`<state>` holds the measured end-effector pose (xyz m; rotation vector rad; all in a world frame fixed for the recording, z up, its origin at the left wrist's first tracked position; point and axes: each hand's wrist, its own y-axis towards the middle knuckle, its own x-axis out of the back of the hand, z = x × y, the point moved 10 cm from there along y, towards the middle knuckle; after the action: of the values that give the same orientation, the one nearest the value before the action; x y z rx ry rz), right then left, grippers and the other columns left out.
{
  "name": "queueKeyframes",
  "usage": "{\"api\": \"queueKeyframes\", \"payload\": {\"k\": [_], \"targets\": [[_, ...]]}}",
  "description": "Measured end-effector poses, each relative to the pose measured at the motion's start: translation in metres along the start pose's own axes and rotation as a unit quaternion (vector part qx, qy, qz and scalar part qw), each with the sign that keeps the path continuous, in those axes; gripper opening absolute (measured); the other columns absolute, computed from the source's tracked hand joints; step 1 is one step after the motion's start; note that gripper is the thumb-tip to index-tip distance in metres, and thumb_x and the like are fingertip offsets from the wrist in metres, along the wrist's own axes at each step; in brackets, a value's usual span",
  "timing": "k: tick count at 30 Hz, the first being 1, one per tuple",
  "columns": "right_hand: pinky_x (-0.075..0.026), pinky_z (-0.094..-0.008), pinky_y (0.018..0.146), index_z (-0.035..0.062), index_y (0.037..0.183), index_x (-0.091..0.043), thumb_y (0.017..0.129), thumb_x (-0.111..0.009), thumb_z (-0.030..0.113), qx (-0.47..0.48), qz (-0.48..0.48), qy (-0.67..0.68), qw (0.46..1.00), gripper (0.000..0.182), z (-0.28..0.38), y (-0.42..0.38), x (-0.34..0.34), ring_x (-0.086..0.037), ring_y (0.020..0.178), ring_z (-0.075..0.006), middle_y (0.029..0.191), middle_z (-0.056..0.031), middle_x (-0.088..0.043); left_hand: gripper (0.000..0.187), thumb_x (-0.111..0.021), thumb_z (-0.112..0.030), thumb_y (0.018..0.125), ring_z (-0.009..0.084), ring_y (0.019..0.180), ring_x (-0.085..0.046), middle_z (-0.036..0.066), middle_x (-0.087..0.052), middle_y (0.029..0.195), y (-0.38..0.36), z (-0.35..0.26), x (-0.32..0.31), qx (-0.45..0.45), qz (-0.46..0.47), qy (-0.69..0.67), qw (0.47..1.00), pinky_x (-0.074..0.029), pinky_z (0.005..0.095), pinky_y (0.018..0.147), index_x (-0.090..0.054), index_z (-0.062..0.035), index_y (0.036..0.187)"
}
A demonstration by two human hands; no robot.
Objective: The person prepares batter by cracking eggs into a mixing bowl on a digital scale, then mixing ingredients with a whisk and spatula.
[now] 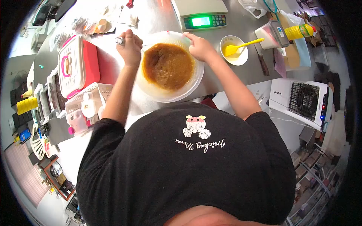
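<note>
A white bowl [158, 92] holds glossy brown batter [168, 66] on the grey metallic surface [233, 71]. A smaller white bowl [241, 58] carries a yellow spatula [241, 46]. The scale [201, 15] shows a glowing green display. The box [77, 64] is red with a white, pink-trimmed lid. The shirt [188, 169] is black with a white print.

A wide, shallow clear bowl [170, 94] sits on the steel counter, filled at its middle with thick, glossy brown batter [168, 66]. At the bowl's ten o'clock rim a metal-handled utensil [120, 40] pokes out, possibly a whisk; its working end is hidden.
</note>
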<state>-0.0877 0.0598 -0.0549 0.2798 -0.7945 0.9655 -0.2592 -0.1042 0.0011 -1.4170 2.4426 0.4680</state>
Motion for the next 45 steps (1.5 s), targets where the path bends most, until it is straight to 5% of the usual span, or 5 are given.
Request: {"api": "queueKeyframes", "payload": {"k": [16, 23, 27, 33, 45], "targets": [[-0.047, -0.0393, 0.072, 0.0170, 0.121, -0.051, 0.072, -0.041, 0.008, -0.041, -0.103, -0.023, 0.994, 0.050, -0.020, -0.016, 0.017, -0.059, 0.081, -0.0343, 0.092, -0.0212, -0.060, 0.029, -0.049, -0.023, 0.088, 0.0101, 0.040, -0.033, -0.001, -0.035, 0.049, -0.045, 0.078, -0.040, 0.263, 0.082, -0.009, 0.961, -0.026, 0.0264, 0.037, -0.038, -0.0129, 0.063], [-0.047, -0.0403, 0.074, 0.0180, 0.121, -0.051, 0.074, -0.041, 0.008, -0.058, -0.045, 0.008, 0.997, 0.049, -0.018, -0.016, 0.009, -0.059, 0.084, -0.0345, 0.095, -0.0215, -0.059, 0.033, -0.044, -0.023, 0.090, 0.0112, 0.037, -0.034, 0.003, -0.041, 0.047, 0.026, 0.015, -0.040, -0.003, 0.012, 0.042, 0.999, -0.028, 0.0254, 0.037, -0.041, -0.0085, 0.060], [-0.047, -0.0399, 0.073, 0.0183, 0.121, -0.051, 0.074, -0.041, 0.009, -0.043, -0.074, -0.017, 0.996, 0.050, -0.024, -0.016, 0.021, -0.059, 0.081, -0.0349, 0.094, -0.0215, -0.060, 0.031, -0.049, -0.027, 0.088, 0.0102, 0.040, -0.034, 0.000, -0.035, 0.049, -0.045, 0.097, -0.042, 0.305, 0.108, -0.023, 0.946, -0.028, 0.0236, 0.039, -0.038, -0.0124, 0.063], [-0.047, -0.0411, 0.071, 0.0208, 0.122, -0.050, 0.074, -0.041, 0.009, -0.036, -0.066, 0.003, 0.997, 0.050, -0.027, -0.017, 0.012, -0.059, 0.080, -0.0355, 0.092, -0.0209, -0.060, 0.036, -0.046, -0.025, 0.090, 0.0107, 0.039, -0.035, 0.002, -0.039, 0.047, 0.030, 0.000, -0.043, -0.011, 0.078, 0.130, 0.988, -0.031, 0.0269, 0.038, -0.039, -0.0085, 0.058], [-0.047, -0.0432, 0.070, 0.0198, 0.119, -0.051, 0.074, -0.041, 0.010, -0.022, -0.085, -0.006, 0.996, 0.048, -0.029, -0.009, 0.021, -0.059, 0.079, -0.0360, 0.090, -0.0209, -0.060, 0.036, -0.047, -0.025, 0.090, 0.0089, 0.037, -0.036, 0.001, -0.040, 0.045, 0.018, 0.001, -0.046, 0.000, 0.037, 0.055, 0.998, -0.029, 0.0237, 0.036, -0.042, -0.0080, 0.059]]}}
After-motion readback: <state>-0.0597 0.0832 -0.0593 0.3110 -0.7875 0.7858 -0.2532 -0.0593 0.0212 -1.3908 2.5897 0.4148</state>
